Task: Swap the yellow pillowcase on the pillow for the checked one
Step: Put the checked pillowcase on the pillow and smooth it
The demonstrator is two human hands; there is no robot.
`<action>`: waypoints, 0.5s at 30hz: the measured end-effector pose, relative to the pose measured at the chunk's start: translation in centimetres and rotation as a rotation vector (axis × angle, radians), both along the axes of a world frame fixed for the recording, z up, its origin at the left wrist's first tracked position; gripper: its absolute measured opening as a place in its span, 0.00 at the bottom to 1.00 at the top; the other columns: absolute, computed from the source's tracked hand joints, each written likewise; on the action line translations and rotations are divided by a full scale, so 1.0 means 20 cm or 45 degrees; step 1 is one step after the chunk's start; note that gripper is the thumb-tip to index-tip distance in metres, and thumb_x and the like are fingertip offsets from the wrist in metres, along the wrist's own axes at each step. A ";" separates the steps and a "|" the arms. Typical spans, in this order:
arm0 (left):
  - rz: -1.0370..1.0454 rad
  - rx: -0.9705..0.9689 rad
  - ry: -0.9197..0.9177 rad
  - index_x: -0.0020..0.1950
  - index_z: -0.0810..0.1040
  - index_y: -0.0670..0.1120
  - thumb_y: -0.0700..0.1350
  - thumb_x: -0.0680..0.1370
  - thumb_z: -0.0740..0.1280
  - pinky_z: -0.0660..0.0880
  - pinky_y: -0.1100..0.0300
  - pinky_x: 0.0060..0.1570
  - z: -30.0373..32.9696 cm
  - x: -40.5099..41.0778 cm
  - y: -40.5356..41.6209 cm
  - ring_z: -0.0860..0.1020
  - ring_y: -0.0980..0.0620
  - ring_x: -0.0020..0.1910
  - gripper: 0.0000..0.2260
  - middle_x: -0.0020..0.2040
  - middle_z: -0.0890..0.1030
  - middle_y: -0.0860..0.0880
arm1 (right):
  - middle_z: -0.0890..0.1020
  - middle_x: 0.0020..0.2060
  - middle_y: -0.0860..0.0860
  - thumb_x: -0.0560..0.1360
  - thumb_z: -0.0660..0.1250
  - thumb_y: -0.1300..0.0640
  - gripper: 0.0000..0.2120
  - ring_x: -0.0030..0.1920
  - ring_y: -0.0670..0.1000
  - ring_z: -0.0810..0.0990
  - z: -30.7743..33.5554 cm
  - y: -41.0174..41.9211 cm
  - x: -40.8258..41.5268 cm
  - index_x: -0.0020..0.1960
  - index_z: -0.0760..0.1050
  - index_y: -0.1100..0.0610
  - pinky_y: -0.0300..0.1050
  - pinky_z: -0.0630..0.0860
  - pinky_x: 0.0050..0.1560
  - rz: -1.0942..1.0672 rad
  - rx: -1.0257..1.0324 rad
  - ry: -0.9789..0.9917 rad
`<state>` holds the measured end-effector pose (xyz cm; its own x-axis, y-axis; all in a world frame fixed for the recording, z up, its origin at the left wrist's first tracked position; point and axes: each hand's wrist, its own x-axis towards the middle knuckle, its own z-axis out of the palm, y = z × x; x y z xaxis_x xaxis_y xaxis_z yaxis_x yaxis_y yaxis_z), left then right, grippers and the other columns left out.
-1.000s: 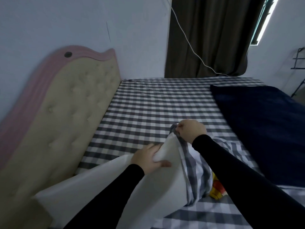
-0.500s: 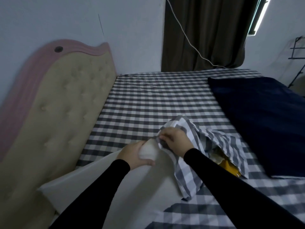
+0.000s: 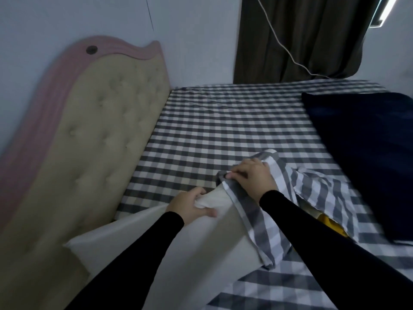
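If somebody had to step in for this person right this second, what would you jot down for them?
Left hand: grips the far corner of the bare white pillow.
Right hand: pinches the open edge of the checked pillowcase, drawn over only that corner.
Yellow pillowcase: already off, lying on the bed sheet under the checked fabric.
Left: pull the checked case down the whole pillow and straighten it.

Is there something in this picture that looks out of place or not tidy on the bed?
Only the yellow pillowcase: it lies crumpled on the bed, half hidden under the checked pillowcase being drawn onto the bare white pillow. That fits a swap under way; nothing looks damaged.
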<state>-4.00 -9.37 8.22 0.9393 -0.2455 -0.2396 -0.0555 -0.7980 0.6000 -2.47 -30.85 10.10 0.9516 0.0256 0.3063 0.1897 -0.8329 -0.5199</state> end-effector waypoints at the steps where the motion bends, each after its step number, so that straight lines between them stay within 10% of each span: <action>1: 0.021 -0.076 -0.020 0.41 0.74 0.55 0.62 0.56 0.79 0.71 0.59 0.38 -0.01 0.00 -0.02 0.77 0.53 0.41 0.22 0.40 0.80 0.55 | 0.81 0.41 0.46 0.72 0.69 0.45 0.09 0.51 0.52 0.75 0.01 0.04 0.01 0.46 0.84 0.48 0.49 0.65 0.56 0.022 0.050 0.005; 11: 0.177 -0.367 -0.010 0.47 0.80 0.52 0.52 0.59 0.82 0.71 0.67 0.39 0.05 0.17 -0.03 0.79 0.57 0.45 0.21 0.42 0.81 0.58 | 0.79 0.38 0.43 0.71 0.73 0.52 0.04 0.44 0.46 0.78 0.05 0.29 0.20 0.43 0.84 0.52 0.43 0.75 0.53 0.192 0.476 0.139; 15: 0.119 0.164 0.056 0.70 0.70 0.52 0.66 0.66 0.73 0.70 0.57 0.58 -0.08 0.29 0.11 0.73 0.51 0.64 0.37 0.65 0.75 0.52 | 0.78 0.57 0.50 0.71 0.71 0.48 0.15 0.59 0.52 0.75 -0.20 0.19 0.24 0.56 0.80 0.51 0.55 0.73 0.60 0.081 0.153 0.151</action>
<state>1.89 -7.14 6.59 0.9445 -0.1223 -0.3048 0.0465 -0.8689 0.4928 2.30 -27.01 6.06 0.9789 0.0567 0.1964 0.1713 -0.7517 -0.6368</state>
